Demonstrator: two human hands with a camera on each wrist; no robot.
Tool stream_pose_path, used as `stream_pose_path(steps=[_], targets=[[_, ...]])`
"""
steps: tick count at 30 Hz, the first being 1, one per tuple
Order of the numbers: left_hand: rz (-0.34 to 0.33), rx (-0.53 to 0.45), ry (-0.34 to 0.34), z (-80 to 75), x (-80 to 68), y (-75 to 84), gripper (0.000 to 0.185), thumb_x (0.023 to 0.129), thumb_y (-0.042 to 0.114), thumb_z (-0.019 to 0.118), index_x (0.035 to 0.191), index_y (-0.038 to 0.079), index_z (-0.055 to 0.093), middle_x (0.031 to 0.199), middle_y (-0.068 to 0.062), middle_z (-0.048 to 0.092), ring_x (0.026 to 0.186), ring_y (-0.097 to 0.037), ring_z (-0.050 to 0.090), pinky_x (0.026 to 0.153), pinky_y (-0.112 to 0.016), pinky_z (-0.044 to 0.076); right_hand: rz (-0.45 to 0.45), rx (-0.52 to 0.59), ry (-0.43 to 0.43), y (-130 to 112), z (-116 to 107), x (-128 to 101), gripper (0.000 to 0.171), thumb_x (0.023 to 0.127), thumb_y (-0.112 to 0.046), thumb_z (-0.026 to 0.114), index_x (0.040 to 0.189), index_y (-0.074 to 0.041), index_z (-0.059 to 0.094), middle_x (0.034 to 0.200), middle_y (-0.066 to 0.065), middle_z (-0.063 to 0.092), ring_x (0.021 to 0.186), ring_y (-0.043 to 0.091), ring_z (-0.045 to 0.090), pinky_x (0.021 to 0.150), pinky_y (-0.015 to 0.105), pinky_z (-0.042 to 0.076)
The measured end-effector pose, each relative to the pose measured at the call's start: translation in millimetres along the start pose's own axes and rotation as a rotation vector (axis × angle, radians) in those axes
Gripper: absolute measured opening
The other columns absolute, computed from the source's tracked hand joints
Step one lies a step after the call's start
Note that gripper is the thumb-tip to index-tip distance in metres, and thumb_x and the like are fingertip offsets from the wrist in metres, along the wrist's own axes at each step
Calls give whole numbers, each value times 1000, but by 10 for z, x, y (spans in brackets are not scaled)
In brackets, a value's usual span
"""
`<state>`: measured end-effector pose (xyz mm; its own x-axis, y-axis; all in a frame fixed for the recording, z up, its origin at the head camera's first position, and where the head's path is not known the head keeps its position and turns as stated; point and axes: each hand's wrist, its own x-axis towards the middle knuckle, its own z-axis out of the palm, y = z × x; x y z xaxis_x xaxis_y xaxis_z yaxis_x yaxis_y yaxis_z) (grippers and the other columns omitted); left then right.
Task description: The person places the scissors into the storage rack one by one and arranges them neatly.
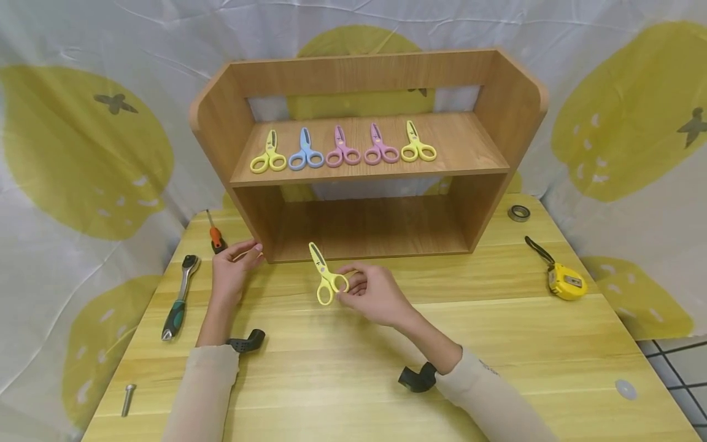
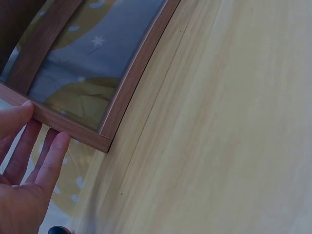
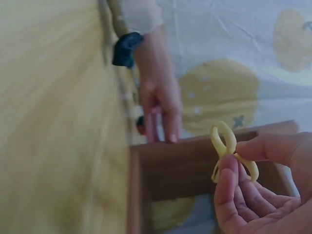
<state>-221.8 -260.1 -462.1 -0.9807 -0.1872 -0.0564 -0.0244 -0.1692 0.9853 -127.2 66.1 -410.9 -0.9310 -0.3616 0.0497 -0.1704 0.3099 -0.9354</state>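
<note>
My right hand (image 1: 375,293) pinches a pair of yellow scissors (image 1: 322,267) by one finger loop, between thumb and fingers. Their blades point up and away, in front of the shelf's lower opening. In the right wrist view the yellow loops (image 3: 224,139) show at the fingertips. My left hand (image 1: 232,270) is at the lower left corner of a wooden shelf (image 1: 370,178), fingers fairly straight. In the left wrist view its thumb and fingertips touch the side panel's edge (image 2: 73,126). Yellow scissors (image 1: 270,156), blue scissors (image 1: 305,153), two purple pairs and another yellow pair (image 1: 415,147) lie in a row on the upper board.
Left of the shelf lie an orange-handled screwdriver (image 1: 216,236), a ratchet wrench (image 1: 179,301) and a bolt (image 1: 128,400). On the right are a bearing ring (image 1: 519,213), a yellow tape measure (image 1: 566,282) and a round disc (image 1: 626,389). A patterned cloth hangs behind.
</note>
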Motion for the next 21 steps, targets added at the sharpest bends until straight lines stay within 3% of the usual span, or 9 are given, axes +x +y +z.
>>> stream_pose_path(steps=[8,21], targets=[[-8,-1,-6,-13,9,1,28,91,-2,76,118,-6,73,108,-5,67,99,-17,75,99,-41,57,-118,21,93,-333,-496,-133,36,89,-7,79,124,-8,68,89,4,75,82,20,71,78,28,66],[-6,33,0,-11,17,-7,31,91,1,76,121,-7,71,109,-4,67,100,-16,75,98,-41,58,-229,-26,327,-781,-1354,-153,38,89,-5,80,126,-4,68,91,7,76,81,15,69,72,19,63]])
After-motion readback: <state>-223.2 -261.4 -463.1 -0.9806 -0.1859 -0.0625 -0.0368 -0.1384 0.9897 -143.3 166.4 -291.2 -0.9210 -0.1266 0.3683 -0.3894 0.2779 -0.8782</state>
